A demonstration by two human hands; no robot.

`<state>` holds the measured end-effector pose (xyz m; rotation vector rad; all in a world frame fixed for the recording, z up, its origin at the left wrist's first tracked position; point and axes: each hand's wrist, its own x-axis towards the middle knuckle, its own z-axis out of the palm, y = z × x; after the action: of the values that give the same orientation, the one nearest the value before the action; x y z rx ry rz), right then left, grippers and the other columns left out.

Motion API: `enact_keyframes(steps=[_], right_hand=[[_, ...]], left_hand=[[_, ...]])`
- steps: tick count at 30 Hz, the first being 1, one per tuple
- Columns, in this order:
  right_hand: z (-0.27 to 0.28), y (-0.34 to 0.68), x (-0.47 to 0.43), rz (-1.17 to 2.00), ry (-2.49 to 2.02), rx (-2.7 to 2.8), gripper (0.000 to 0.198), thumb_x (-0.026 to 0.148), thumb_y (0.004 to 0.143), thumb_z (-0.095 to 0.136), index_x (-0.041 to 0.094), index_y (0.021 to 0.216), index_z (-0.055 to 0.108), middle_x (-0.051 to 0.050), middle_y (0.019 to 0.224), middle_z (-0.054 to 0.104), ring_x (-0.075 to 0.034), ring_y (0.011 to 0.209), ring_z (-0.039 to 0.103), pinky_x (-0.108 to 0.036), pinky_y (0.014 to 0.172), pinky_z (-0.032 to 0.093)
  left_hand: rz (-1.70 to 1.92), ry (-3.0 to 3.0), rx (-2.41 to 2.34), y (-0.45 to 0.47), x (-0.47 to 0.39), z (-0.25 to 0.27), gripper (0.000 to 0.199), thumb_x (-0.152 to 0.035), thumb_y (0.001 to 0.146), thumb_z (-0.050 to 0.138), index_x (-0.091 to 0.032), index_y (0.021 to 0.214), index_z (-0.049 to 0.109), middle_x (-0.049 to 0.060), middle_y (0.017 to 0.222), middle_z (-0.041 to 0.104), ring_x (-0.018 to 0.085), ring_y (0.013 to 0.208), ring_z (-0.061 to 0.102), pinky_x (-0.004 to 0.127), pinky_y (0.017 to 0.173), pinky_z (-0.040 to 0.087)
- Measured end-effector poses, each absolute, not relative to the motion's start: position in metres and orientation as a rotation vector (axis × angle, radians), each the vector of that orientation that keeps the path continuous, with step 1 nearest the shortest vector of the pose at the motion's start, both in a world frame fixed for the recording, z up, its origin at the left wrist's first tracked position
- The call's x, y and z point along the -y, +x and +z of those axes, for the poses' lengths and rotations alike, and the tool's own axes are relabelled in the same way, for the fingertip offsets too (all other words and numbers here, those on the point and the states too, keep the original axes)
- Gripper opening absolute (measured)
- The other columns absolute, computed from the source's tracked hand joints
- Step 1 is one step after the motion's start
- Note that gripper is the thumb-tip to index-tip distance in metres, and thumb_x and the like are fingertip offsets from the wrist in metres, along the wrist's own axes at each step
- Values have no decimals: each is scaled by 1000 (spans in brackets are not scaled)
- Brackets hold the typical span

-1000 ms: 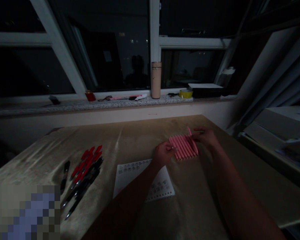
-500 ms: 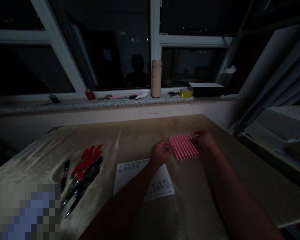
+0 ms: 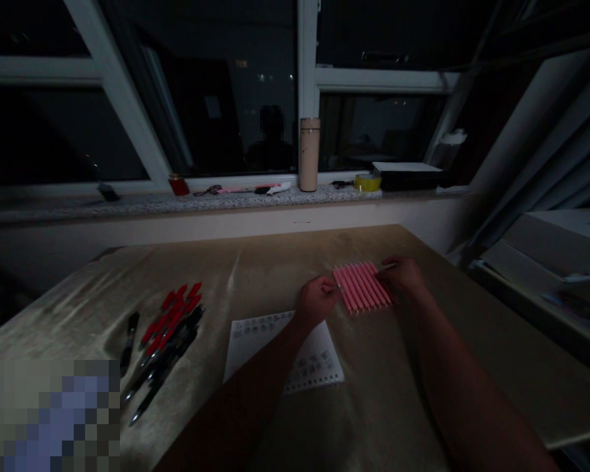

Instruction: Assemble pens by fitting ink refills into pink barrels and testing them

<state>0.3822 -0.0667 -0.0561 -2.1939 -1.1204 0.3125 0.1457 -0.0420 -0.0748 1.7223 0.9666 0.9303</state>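
Observation:
Thin pink pencils [image 3: 361, 287] lie side by side in a flat row on the table, their lower ends pointing toward me. My left hand [image 3: 318, 298] is at the row's left edge, fingers curled together and fingertips against the outermost pencil. At the right edge, my right hand [image 3: 402, 278] has its fingers bent in and touching that side, so the row sits between both hands. Some right fingertips are dark and hard to make out. Under my left forearm lies an open spiral notebook [image 3: 260, 337] with handwriting, partly covered by the arm.
Several red pens [image 3: 170, 318] and black pens [image 3: 164, 373] lie in a pile on the left of the table [image 3: 285, 269]. Behind, the windowsill [image 3: 226, 202] bears a tan flask [image 3: 309, 157], yellow tape [image 3: 367, 182] and a red jar [image 3: 179, 185]. Boxes [image 3: 555, 242] stand at right.
Both hands stay almost in place at the row. The fingers of my right hand have shifted slightly at the right edge, and the view has moved a little.

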Motion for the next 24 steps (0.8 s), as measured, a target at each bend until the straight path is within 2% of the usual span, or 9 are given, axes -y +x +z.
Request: enact_keyframes(steps=[5,10,14,18,24], right_hand=[[-57,383,68,259,-2203,1129,40,22,58,71,9,95,68,-8,64,67,-17,55,62,-21,45,39],[-58,383,68,288,-2215,1112,39,21,59,69,9,96,68,-8,64,67,-17,57,63,-20,45,39],[-59,383,67,353,-2212,1101,38,20,61,67,9,98,67,-7,63,67,-16,54,62,-19,44,39],[-58,383,67,355,-2216,1094,36,19,61,68,9,95,67,-6,62,66,-15,53,62,-19,43,39],[-57,382,68,350,-2232,1087,30,21,59,69,10,88,67,-5,59,65,-15,51,61,-19,42,39]], left_hand=[[924,1806,-1003,144,42,-75,11,-21,68,63,-14,75,59,-1,62,61,10,58,58,20,57,44],[784,2018,-1088,140,45,-71,14,-22,71,59,-14,82,62,1,71,65,13,65,60,23,64,46],[691,2288,-1000,137,50,-69,23,-22,71,59,-16,92,64,4,87,66,16,81,60,26,75,47],[623,2490,-953,137,53,-71,34,-28,72,61,-20,105,62,5,107,62,21,101,55,32,91,42],[562,2542,-975,136,52,-74,36,-32,74,59,-23,108,61,5,109,60,22,105,52,36,94,40]])
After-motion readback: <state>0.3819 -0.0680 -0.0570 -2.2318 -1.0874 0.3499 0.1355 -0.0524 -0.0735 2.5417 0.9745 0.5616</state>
